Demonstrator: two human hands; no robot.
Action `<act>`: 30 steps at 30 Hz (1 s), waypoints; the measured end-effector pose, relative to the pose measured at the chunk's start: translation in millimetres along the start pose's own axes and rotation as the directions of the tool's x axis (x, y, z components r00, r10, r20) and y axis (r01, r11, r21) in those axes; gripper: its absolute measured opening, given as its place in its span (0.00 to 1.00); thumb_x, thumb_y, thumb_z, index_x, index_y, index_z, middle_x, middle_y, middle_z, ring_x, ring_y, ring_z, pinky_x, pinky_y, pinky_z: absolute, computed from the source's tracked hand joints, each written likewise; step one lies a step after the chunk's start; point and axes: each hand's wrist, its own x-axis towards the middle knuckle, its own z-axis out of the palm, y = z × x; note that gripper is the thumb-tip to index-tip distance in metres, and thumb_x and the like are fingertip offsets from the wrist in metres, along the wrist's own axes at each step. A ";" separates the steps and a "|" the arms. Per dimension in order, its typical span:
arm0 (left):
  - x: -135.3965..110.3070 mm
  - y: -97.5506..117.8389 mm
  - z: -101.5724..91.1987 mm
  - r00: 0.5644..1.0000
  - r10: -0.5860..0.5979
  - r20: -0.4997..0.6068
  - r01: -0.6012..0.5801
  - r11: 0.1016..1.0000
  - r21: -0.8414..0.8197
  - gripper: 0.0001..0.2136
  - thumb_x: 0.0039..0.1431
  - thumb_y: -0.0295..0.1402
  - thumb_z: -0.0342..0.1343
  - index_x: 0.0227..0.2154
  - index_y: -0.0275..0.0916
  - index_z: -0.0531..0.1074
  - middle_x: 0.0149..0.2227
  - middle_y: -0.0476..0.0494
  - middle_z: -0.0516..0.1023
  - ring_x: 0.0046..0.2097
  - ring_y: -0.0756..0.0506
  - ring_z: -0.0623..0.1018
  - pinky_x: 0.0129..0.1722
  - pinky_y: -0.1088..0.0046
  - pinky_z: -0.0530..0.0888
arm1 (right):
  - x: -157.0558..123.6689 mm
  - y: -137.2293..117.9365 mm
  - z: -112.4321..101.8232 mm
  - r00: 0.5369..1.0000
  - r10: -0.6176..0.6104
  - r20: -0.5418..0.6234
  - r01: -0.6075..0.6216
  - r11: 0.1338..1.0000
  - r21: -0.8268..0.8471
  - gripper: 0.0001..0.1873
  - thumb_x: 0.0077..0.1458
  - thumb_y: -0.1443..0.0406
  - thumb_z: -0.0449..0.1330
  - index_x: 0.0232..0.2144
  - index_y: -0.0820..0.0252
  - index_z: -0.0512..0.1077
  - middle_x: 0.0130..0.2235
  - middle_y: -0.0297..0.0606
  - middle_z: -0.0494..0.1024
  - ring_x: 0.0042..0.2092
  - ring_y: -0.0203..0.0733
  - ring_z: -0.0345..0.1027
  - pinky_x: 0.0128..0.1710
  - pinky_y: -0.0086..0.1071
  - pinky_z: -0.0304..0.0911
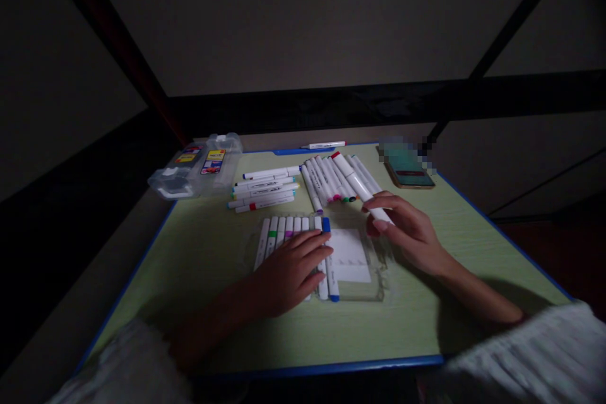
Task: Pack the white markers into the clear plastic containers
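Note:
My left hand (291, 268) lies flat, fingers spread, on a row of white markers (284, 230) packed in a clear plastic tray (360, 287) on the green table (199, 252). My right hand (409, 230) pinches a white marker with a red cap (356, 180), tilted above the tray's right side. A white card (350, 255) lies in the tray's bare part.
Two loose groups of markers lie behind the tray, a fanned one (334, 180) and a stacked one (265, 189). A clear plastic case (196, 167) sits at the far left, a phone (408, 170) at the far right, a single marker (324, 145) at the back edge.

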 end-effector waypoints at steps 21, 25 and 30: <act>-1.9 -1.5 2.7 1.000 0.013 -0.017 -0.012 1.000 0.017 0.16 0.60 0.31 0.46 0.51 0.36 0.62 0.59 0.39 0.60 0.61 0.42 0.57 0.59 0.57 0.59 | 11.2 75.8 -31.9 0.970 0.122 -0.208 -0.236 0.667 -0.707 0.23 0.52 0.72 0.45 0.50 0.68 0.66 0.44 0.52 0.74 0.43 0.53 0.70 0.44 0.44 0.64; -1.7 -1.9 4.1 0.999 0.019 -0.030 -0.019 1.000 0.014 0.17 0.60 0.32 0.46 0.52 0.37 0.62 0.59 0.39 0.60 0.61 0.42 0.56 0.58 0.58 0.60 | 10.5 83.1 -31.5 0.977 0.105 -0.186 -0.208 0.667 -0.715 0.25 0.49 0.74 0.45 0.51 0.68 0.65 0.46 0.51 0.73 0.46 0.53 0.68 0.47 0.45 0.63; -1.5 -1.1 3.3 1.000 0.014 -0.019 -0.013 1.000 0.026 0.17 0.60 0.31 0.46 0.52 0.36 0.62 0.59 0.39 0.60 0.61 0.42 0.56 0.59 0.58 0.59 | 10.6 89.4 -31.9 0.982 0.094 -0.165 -0.184 0.679 -0.711 0.26 0.48 0.75 0.45 0.51 0.69 0.64 0.49 0.52 0.71 0.50 0.52 0.65 0.51 0.46 0.60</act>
